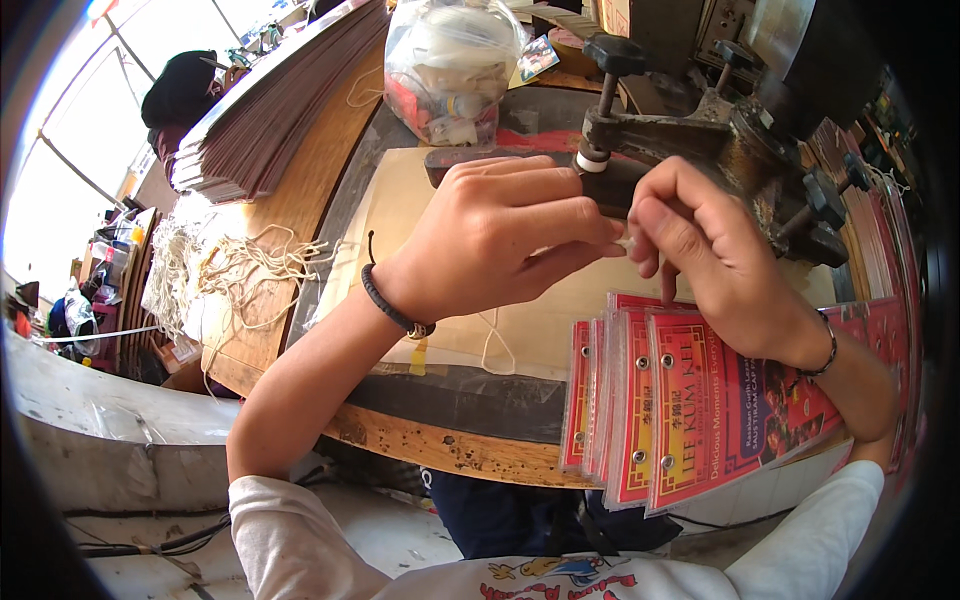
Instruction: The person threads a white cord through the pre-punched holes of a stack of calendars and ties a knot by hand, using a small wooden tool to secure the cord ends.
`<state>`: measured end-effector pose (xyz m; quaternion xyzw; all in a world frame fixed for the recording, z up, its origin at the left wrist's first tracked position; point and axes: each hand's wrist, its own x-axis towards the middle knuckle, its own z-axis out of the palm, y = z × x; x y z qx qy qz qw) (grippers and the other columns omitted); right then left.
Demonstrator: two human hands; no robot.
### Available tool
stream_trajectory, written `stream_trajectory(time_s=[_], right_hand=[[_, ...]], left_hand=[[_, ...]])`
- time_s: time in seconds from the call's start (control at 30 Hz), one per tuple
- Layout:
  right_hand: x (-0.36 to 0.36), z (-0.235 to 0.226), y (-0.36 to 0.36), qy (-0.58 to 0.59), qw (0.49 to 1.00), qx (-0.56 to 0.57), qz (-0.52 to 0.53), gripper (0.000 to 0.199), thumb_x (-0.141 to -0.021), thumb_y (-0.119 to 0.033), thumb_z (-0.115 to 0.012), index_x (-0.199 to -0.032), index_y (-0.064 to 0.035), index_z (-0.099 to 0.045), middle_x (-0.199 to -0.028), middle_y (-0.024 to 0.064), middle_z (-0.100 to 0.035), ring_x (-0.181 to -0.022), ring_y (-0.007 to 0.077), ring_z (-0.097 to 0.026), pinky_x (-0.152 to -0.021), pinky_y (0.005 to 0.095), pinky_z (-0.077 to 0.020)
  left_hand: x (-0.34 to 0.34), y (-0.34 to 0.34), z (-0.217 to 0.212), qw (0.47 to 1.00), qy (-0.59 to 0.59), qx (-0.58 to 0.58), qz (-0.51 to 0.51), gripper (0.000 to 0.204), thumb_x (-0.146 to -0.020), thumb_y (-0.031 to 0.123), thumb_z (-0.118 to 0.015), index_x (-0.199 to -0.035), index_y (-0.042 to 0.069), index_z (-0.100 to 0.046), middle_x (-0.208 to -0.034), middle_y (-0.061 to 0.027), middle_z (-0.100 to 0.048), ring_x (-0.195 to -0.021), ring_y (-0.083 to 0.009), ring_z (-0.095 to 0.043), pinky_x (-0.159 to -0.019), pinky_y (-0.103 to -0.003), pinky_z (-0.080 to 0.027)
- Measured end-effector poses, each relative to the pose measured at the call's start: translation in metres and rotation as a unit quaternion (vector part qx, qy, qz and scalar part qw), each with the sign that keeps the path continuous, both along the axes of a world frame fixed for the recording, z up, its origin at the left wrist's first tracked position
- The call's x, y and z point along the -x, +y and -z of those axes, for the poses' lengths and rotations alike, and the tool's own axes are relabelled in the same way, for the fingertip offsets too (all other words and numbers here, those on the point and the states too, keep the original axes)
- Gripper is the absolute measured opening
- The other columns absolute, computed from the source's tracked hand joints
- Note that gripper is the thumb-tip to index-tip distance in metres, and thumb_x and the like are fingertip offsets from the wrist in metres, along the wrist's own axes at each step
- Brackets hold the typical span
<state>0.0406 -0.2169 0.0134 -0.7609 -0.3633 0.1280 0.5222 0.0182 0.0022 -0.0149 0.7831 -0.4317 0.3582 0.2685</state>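
Note:
My left hand (520, 225) is closed in a pinch, its thumb and fingertips on the pale end of a string (627, 243). Facing it, my right hand (705, 250) has its fingers curled in at the same end, nearly touching the left fingertips. Below my left hand shows a loop of thin cream string (497, 345) over the tan sheet; whether it hangs or lies there I cannot tell. Under my right wrist, red and yellow printed cards (690, 410) with metal eyelets lie in a fanned stack at the table's front edge.
A black-knobbed metal press (690, 130) stands beyond my hands. A clear plastic bag (450, 70) of mixed things sits at the back. Loose cream strings (260, 260) and a tall stack of boards (270, 110) lie to the left. A tan sheet (380, 240) covers the table's middle.

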Motion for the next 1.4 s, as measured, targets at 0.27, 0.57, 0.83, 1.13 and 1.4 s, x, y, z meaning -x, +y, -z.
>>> stream_trajectory(time_s=[0.27,0.57,0.83,1.13,1.4], right_hand=[[0.002,0.000,-0.004,-0.122,0.992,0.022,-0.015,0.016,-0.096,-0.012,-0.055,-0.107,-0.0024,-0.049,-0.096,0.0027,-0.053,-0.082,0.0069,-0.053,-0.065,0.0216,-0.0487],[0.000,0.001,-0.002,-0.121,0.992,0.029,-0.035,0.016,-0.092,-0.013,-0.062,-0.098,0.0002,-0.056,-0.090,0.0043,-0.059,-0.079,0.0096,-0.057,-0.064,0.0232,-0.0485],[-0.001,0.000,-0.001,-0.133,0.989,0.052,-0.031,0.017,-0.091,-0.015,-0.063,-0.093,0.0005,-0.056,-0.083,0.0058,-0.060,-0.074,0.0117,-0.059,-0.062,0.0249,-0.0482],[0.000,0.002,0.001,-0.160,0.986,0.047,-0.026,0.023,-0.092,-0.020,-0.064,-0.091,0.0020,-0.057,-0.078,0.0087,-0.063,-0.068,0.0144,-0.061,-0.054,0.0272,-0.0472],[0.001,0.002,0.002,-0.147,0.987,0.065,-0.026,0.023,-0.091,-0.019,-0.065,-0.091,0.0029,-0.058,-0.077,0.0092,-0.064,-0.069,0.0147,-0.063,-0.056,0.0272,-0.0491]], left_hand=[[0.002,0.002,-0.004,0.985,0.160,0.060,-0.001,0.014,-0.076,0.005,-0.080,-0.079,0.004,-0.067,-0.072,-0.0032,-0.067,-0.060,-0.0095,-0.061,-0.050,-0.022,-0.045],[0.002,0.001,0.002,0.978,0.203,0.051,0.010,0.014,-0.076,0.004,-0.079,-0.078,0.003,-0.065,-0.070,-0.0026,-0.062,-0.057,-0.0095,-0.053,-0.050,-0.024,-0.041],[0.003,-0.001,0.002,0.983,0.178,0.047,0.021,0.013,-0.075,0.003,-0.080,-0.077,0.003,-0.067,-0.067,-0.0018,-0.059,-0.057,-0.0107,-0.053,-0.050,-0.025,-0.041],[0.004,-0.002,0.002,0.990,0.131,0.045,0.032,0.012,-0.074,0.002,-0.077,-0.076,0.003,-0.066,-0.066,-0.0030,-0.057,-0.057,-0.0134,-0.056,-0.051,-0.027,-0.043],[0.003,-0.002,0.006,0.991,0.120,0.041,0.031,0.012,-0.072,0.002,-0.077,-0.077,0.005,-0.066,-0.066,-0.0020,-0.057,-0.057,-0.0133,-0.057,-0.050,-0.027,-0.043]])
